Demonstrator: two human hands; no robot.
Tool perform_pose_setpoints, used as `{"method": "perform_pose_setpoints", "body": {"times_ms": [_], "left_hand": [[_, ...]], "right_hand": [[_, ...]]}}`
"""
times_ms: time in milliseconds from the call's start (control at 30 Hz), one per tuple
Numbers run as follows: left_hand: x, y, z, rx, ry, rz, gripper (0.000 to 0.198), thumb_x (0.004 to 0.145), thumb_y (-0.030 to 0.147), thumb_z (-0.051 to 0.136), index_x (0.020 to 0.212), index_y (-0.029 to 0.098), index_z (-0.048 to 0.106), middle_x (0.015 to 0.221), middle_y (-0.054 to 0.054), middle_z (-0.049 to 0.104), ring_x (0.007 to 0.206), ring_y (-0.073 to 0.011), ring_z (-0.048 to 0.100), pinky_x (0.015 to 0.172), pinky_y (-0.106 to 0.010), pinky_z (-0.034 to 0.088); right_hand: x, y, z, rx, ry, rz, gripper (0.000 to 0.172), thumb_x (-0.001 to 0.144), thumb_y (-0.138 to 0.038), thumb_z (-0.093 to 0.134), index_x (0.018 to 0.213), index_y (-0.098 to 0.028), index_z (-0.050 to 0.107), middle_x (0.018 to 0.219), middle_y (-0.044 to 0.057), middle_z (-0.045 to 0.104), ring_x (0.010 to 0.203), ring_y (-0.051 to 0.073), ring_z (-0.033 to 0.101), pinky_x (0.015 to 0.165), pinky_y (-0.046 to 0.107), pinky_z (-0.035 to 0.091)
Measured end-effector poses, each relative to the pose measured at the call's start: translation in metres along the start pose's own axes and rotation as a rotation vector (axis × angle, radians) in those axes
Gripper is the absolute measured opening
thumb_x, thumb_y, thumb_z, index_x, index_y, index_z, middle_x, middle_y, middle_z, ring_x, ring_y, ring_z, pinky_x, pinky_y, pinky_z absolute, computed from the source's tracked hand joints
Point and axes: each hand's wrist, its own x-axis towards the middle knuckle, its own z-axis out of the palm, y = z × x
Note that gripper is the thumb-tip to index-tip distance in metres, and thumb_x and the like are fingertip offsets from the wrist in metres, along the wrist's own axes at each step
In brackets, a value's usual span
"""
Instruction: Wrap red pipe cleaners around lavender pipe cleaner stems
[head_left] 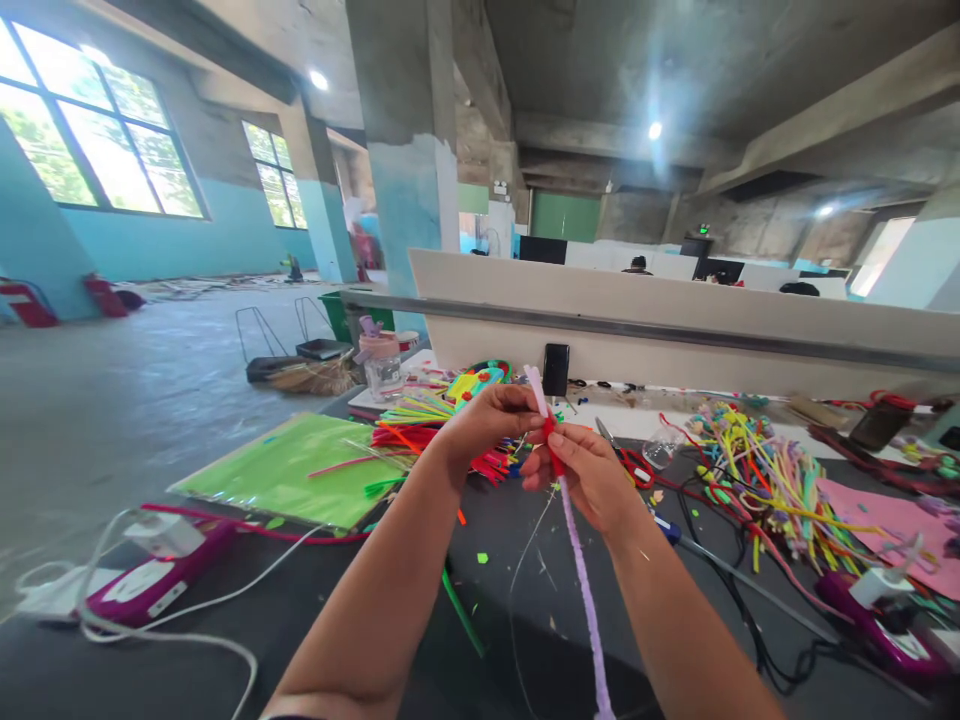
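A: Head view, then. What has each hand got?

B: The left hand (487, 418) is closed in a pinch on the upper end of the lilac pipe cleaner (581, 570), whose tip pokes up just above its fingertips. The right hand (592, 475), just below and beside it, is closed too, with thumb and forefinger nipping a short red piece (553, 452) against that same stem. The rest of the stem hangs down between the forearms, above the dark counter (517, 640).

A: So how would you do this wrap well?

B: I'd judge that the hands should stay close together, so the stretch between them is short and stiff. The left should hold the stem from turning while the right rolls the red piece snugly round it, each turn touching the last.

A: Any risks?

B: The long free tail could swing and twist the work, and a loose red end might spring open, so press it flat. The spare stems, a bundle beyond the left hand (416, 420) and a tangled pile to the right of the right hand (757, 480), lie well apart from the hands.
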Motion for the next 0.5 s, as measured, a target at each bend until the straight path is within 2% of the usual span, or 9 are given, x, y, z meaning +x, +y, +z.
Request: {"method": "perform_pose_setpoints", "body": {"times_ms": [100,200,367,500], "left_hand": [[-0.008,0.014,0.000,0.109,-0.003,0.019,0.017,0.069,0.026,0.071,0.068,0.010,0.066,0.060,-0.001,0.059,0.056,-0.0078,0.053,0.055,-0.019,0.043],[-0.017,0.017,-0.003,0.147,-0.034,0.019,0.017,0.070,0.027,0.070,0.069,0.010,0.066,0.062,-0.001,0.060,0.057,-0.0087,0.054,0.056,-0.020,0.044],[-0.021,0.017,-0.012,0.178,-0.122,-0.052,0.017,0.070,0.027,0.069,0.073,0.011,0.068,0.065,-0.003,0.064,0.061,-0.0115,0.058,0.060,-0.022,0.047],[-0.020,0.017,-0.008,0.218,-0.135,-0.070,0.017,0.070,0.026,0.069,0.078,0.011,0.069,0.067,-0.004,0.065,0.063,-0.0121,0.058,0.061,-0.023,0.047]], "right_hand": [[0.000,-0.002,0.005,-0.043,-0.031,-0.002,0.026,0.084,-0.036,0.055,0.095,-0.014,0.063,0.067,0.003,0.067,0.057,0.013,0.063,0.059,0.027,0.052],[-0.001,0.006,0.008,-0.098,-0.036,0.037,0.030,0.085,-0.040,0.054,0.095,-0.013,0.063,0.069,0.005,0.068,0.058,0.013,0.064,0.058,0.027,0.052],[-0.003,0.012,0.013,-0.209,0.064,0.032,0.028,0.082,-0.040,0.057,0.086,-0.014,0.066,0.066,0.003,0.066,0.058,0.013,0.064,0.057,0.027,0.052],[-0.009,0.007,0.014,-0.369,0.139,0.001,0.029,0.081,-0.040,0.058,0.077,-0.013,0.067,0.064,0.003,0.065,0.054,0.013,0.063,0.054,0.025,0.052]]}}
